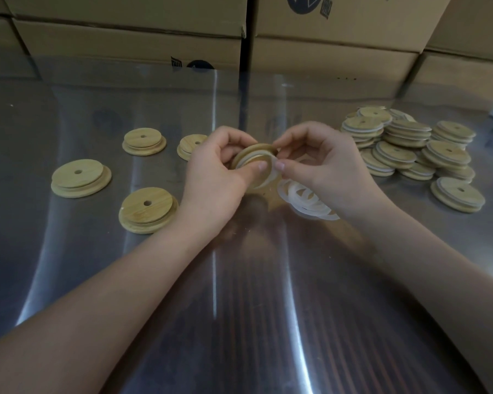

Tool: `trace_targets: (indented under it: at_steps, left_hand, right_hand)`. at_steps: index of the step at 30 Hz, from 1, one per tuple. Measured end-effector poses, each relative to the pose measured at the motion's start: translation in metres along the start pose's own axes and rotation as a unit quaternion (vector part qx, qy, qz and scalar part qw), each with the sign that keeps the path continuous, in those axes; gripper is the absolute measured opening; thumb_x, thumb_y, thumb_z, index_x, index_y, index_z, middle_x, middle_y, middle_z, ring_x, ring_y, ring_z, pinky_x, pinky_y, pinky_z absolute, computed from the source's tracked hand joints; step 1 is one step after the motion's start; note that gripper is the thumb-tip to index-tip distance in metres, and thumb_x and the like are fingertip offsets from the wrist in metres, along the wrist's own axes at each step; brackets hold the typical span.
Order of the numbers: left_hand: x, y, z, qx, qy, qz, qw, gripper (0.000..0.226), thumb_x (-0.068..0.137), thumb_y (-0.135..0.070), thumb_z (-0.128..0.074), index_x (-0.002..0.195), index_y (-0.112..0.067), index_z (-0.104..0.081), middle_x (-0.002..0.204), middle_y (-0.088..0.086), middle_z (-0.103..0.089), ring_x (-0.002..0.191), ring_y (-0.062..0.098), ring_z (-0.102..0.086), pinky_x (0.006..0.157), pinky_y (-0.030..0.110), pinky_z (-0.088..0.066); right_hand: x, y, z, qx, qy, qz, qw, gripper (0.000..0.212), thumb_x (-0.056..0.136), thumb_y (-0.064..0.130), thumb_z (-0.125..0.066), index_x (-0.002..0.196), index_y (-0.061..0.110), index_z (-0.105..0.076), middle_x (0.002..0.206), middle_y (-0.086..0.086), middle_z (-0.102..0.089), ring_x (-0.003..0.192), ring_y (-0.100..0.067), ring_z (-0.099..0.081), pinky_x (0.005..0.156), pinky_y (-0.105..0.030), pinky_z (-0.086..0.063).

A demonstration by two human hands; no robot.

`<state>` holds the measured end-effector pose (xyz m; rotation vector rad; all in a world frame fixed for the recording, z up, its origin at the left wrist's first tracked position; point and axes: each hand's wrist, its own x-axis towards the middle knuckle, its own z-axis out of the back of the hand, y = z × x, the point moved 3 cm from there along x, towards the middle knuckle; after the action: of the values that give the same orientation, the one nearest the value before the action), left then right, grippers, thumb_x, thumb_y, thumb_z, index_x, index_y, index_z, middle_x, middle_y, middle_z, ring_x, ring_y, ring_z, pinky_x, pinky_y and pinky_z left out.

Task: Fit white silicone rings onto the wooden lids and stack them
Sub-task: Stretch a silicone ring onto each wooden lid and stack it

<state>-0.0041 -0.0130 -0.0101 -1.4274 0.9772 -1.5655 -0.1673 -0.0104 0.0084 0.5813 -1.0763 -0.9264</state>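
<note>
Wooden lid [254, 153] is up off the steel table [239, 294], tilted, between your hands. Your left hand [214, 172] curls round its rim, thumb pressing the white silicone ring [268, 177] onto it. Your right hand [322, 163] pinches the ring's other side. The ring's lower arc bows clear of the lid. Loose rings [308, 199] lie under your right wrist. Four bare lids [81, 179] sit left, the ringed lids pile [404, 149] right, cardboard boxes [125, 27] behind.

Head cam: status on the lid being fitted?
Left hand grips wooden lid; right hand pinches white silicone ring onto it. Ring only partly seated. Loose rings lie below; nothing blocking.
</note>
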Motion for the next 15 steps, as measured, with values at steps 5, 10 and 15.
trace_targets:
  at_steps: [5,10,15]
  left_hand:
    - [-0.0017,-0.0007,-0.0019,0.029,-0.002,-0.016,0.999,0.033,0.079,-0.002,-0.076,0.096,-0.025,-0.059,0.089,0.000,-0.073,0.088,0.013,-0.071,0.085,0.040,-0.058]
    - [-0.0003,-0.0044,-0.0028,0.071,0.014,-0.050,0.996,0.032,0.081,-0.002,-0.074,0.096,-0.028,-0.062,0.097,-0.003,-0.070,0.094,0.013,-0.068,0.086,0.042,-0.056]
    - [0.0029,-0.0056,-0.0022,0.082,0.026,-0.055,0.995,0.039,0.081,0.002,-0.071,0.094,-0.033,-0.062,0.097,-0.004,-0.069,0.095,0.013,-0.067,0.088,0.038,-0.055]
  right_hand:
    - [-0.0018,0.0043,-0.0041,-0.063,-0.047,0.052,0.996,0.029,0.080,0.004,-0.071,0.088,0.030,-0.061,0.084,0.010,-0.062,0.078,-0.010,-0.063,0.070,-0.029,-0.054]
    - [-0.0034,0.0089,-0.0045,-0.076,-0.064,0.066,0.993,0.035,0.079,-0.001,-0.068,0.090,0.029,-0.054,0.082,0.008,-0.059,0.076,-0.012,-0.062,0.067,-0.020,-0.049]
    - [-0.0004,0.0071,-0.0002,-0.016,-0.064,0.000,0.998,0.041,0.078,-0.007,-0.068,0.090,0.026,-0.047,0.078,-0.011,-0.062,0.065,-0.014,-0.058,0.062,-0.023,-0.049]
